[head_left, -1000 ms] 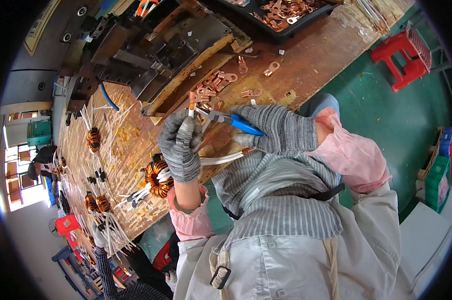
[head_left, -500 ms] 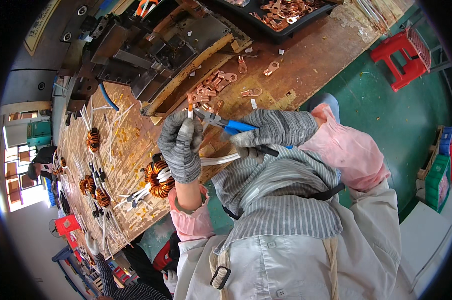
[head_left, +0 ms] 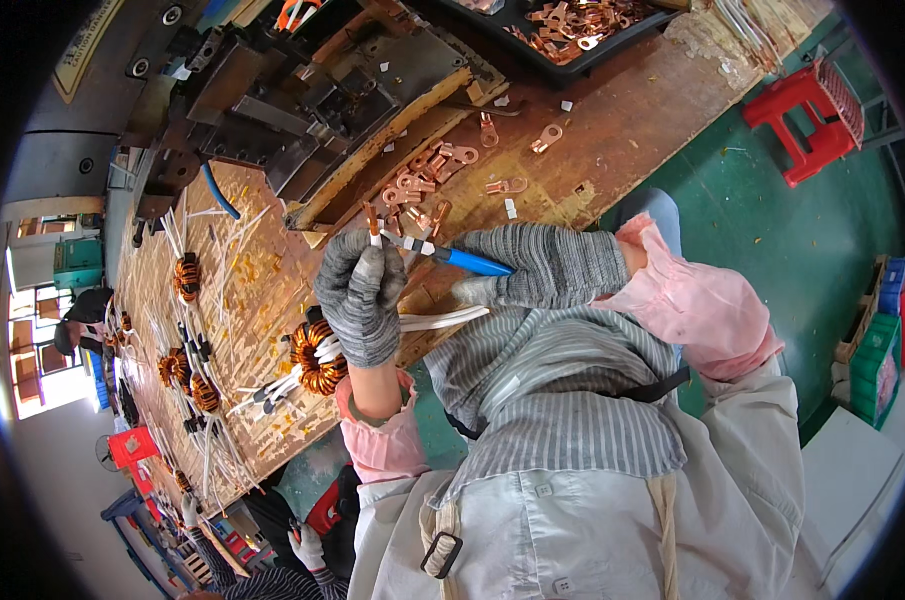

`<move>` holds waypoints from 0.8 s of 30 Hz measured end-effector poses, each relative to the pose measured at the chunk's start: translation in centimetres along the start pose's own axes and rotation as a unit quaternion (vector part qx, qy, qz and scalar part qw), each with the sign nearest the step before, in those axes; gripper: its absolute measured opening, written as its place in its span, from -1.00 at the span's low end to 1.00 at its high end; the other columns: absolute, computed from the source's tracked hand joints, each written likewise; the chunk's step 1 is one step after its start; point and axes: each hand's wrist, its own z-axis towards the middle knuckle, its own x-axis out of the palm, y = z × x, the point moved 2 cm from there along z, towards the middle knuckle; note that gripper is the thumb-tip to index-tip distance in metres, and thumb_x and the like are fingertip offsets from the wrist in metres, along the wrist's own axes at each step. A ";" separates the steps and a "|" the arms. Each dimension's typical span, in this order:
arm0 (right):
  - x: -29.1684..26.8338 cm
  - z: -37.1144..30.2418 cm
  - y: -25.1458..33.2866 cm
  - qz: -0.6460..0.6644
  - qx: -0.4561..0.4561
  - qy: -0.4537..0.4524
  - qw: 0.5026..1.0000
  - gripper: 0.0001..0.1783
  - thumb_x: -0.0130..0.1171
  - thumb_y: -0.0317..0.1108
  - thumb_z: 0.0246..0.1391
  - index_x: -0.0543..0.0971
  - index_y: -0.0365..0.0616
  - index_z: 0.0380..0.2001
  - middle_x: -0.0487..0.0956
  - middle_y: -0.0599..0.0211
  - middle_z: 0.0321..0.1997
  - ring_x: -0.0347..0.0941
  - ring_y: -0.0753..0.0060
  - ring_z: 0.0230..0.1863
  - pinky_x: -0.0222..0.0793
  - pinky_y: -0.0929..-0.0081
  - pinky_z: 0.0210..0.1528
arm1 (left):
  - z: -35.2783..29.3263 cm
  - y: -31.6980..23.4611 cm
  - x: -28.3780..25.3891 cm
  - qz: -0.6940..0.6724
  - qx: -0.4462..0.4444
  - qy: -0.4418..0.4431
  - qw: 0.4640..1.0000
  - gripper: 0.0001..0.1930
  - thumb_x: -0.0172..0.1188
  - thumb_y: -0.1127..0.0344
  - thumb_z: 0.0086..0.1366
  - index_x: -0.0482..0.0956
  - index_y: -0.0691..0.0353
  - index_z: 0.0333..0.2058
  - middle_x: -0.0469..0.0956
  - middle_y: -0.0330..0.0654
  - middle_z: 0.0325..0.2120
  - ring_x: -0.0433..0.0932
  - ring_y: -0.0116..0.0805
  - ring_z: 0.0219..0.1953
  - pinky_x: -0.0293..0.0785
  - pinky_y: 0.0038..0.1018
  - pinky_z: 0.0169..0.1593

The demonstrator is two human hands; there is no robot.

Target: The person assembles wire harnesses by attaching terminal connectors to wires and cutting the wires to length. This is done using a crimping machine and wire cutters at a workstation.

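Note:
My left hand, in a grey knit glove, is closed round a white wire whose bare copper end sticks up past the fingertips. My right hand, gloved alike, grips blue-handled pliers. Their jaws point left, close beside the wire end; whether they touch it I cannot tell. A small white piece shows at the jaws. Just beyond both hands, copper cable lugs lie in a loose pile on the wooden bench. A copper-wound ring coil sits beside my left wrist, and white leads extend right from behind that hand.
A heavy metal press stands at the far left of the bench. Behind it to the right is a black tray of copper lugs. More ring coils with white leads lie left. A red stool stands right; a co-worker's gloved hand shows lower left.
The pliers' jaws have turned and shifted slightly down from the wire's end, and their handles have come together in my right hand. A co-worker's gloved hand has come up at the lower left.

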 end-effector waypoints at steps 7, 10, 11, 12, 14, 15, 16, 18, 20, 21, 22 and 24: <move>-1.3 0.4 0.0 -0.251 0.071 -0.026 0.965 -0.67 0.10 -0.13 -0.09 0.45 -0.10 -0.28 0.51 0.11 -0.46 0.45 0.02 -0.40 0.36 0.18 -0.34 | -0.4 0.1 -0.2 0.030 -0.011 0.001 0.999 -0.85 0.11 0.37 0.16 0.49 0.28 -0.30 0.42 -0.24 -0.63 0.22 -0.61 -0.73 0.06 -0.69 -0.69; -1.9 0.2 0.0 -0.301 0.043 -0.038 0.952 -0.65 0.12 -0.14 -0.12 0.46 -0.09 -0.26 0.51 0.13 -0.46 0.45 0.01 -0.42 0.36 0.19 -0.36 | -0.6 -0.3 -0.1 0.053 -0.035 0.003 0.998 -0.82 0.15 0.36 0.12 0.48 0.31 -0.31 0.44 -0.21 -0.61 0.21 -0.62 -0.73 0.05 -0.69 -0.69; -1.9 0.1 -0.2 -0.297 0.050 -0.025 0.953 -0.59 0.15 -0.17 -0.14 0.45 -0.11 -0.18 0.52 0.10 -0.39 0.46 0.04 -0.36 0.39 0.23 -0.30 | -0.7 -0.2 -0.3 0.046 -0.031 0.012 0.998 -0.78 0.20 0.36 0.07 0.49 0.32 -0.30 0.47 -0.19 -0.58 0.28 -0.59 -0.70 0.10 -0.70 -0.67; -1.8 -0.1 -0.7 -0.301 0.045 -0.014 0.952 -0.59 0.15 -0.17 -0.14 0.45 -0.11 -0.18 0.52 0.10 -0.39 0.46 0.04 -0.36 0.39 0.23 -0.30 | -0.8 -0.3 -0.5 0.041 -0.024 0.002 0.999 -0.78 0.20 0.36 0.07 0.49 0.32 -0.30 0.47 -0.19 -0.58 0.28 -0.59 -0.70 0.10 -0.70 -0.67; -1.7 -0.7 -1.9 -0.171 0.009 -0.003 0.985 -0.52 0.19 -0.17 -0.13 0.43 -0.12 -0.11 0.51 0.04 -0.29 0.47 0.08 -0.24 0.39 0.31 -0.20 | -0.8 -0.6 -0.1 0.063 -0.023 0.057 0.996 -0.75 0.23 0.36 0.04 0.50 0.33 -0.30 0.50 -0.19 -0.54 0.38 -0.53 -0.63 0.23 -0.68 -0.61; -1.6 -1.0 -2.5 -0.100 0.037 0.012 0.994 -0.46 0.21 -0.17 -0.11 0.40 -0.14 -0.03 0.49 0.04 -0.18 0.45 0.13 -0.15 0.37 0.35 -0.11 | -0.8 -0.9 -0.2 0.063 -0.043 0.076 0.994 -0.77 0.25 0.36 0.02 0.52 0.33 -0.33 0.51 -0.18 -0.49 0.45 -0.47 -0.55 0.35 -0.63 -0.52; -1.7 -0.9 -2.4 -0.103 0.035 0.023 0.994 -0.46 0.21 -0.17 -0.11 0.40 -0.14 -0.03 0.49 0.04 -0.18 0.45 0.13 -0.15 0.37 0.35 -0.11 | -0.8 -1.2 -0.5 0.059 -0.038 0.067 0.995 -0.77 0.25 0.36 0.02 0.52 0.33 -0.33 0.51 -0.18 -0.49 0.45 -0.47 -0.55 0.35 -0.63 -0.52; -2.0 -0.8 -2.3 -0.025 0.013 0.071 0.997 -0.45 0.22 -0.15 -0.09 0.39 -0.16 -0.03 0.48 0.10 -0.15 0.45 0.16 -0.14 0.36 0.36 -0.10 | -0.8 -1.4 -0.6 0.088 -0.056 0.126 0.987 -0.83 0.20 0.41 0.08 0.54 0.34 -0.34 0.48 -0.25 -0.55 0.45 -0.49 -0.50 0.37 -0.57 -0.41; -2.8 -0.9 -1.9 -0.076 -0.023 0.088 0.993 -0.43 0.24 -0.15 -0.11 0.39 -0.16 -0.03 0.47 0.13 -0.12 0.44 0.18 -0.13 0.35 0.35 -0.09 | -0.8 -1.4 -0.9 0.089 -0.045 0.142 0.985 -0.83 0.20 0.40 0.07 0.54 0.34 -0.35 0.45 -0.24 -0.57 0.44 -0.49 -0.50 0.36 -0.57 -0.41; -2.9 -1.0 -2.4 -0.064 -0.025 0.129 0.989 -0.42 0.24 -0.22 -0.10 0.35 -0.15 0.01 0.46 0.17 -0.07 0.42 0.22 -0.07 0.32 0.36 -0.05 | -0.8 -1.5 -0.9 0.080 -0.057 0.167 0.981 -0.82 0.20 0.38 0.08 0.54 0.34 -0.34 0.47 -0.23 -0.55 0.44 -0.49 -0.48 0.36 -0.57 -0.39; -2.9 -0.7 -2.3 -0.050 -0.026 0.171 0.984 -0.40 0.23 -0.28 -0.08 0.32 -0.13 0.06 0.44 0.20 -0.01 0.40 0.25 -0.02 0.29 0.36 -0.01 | -0.8 -1.5 -1.0 0.072 -0.070 0.190 0.977 -0.82 0.20 0.37 0.08 0.54 0.34 -0.34 0.48 -0.22 -0.53 0.45 -0.49 -0.46 0.37 -0.57 -0.37; -3.6 -0.5 -1.3 -0.065 0.018 0.208 0.976 -0.40 0.21 -0.26 -0.06 0.30 -0.13 0.08 0.44 0.19 -0.01 0.38 0.23 0.01 0.26 0.35 0.02 | -0.9 -1.4 -1.1 0.088 -0.058 0.185 0.977 -0.81 0.20 0.37 0.09 0.54 0.34 -0.34 0.50 -0.21 -0.50 0.46 -0.49 -0.43 0.38 -0.57 -0.34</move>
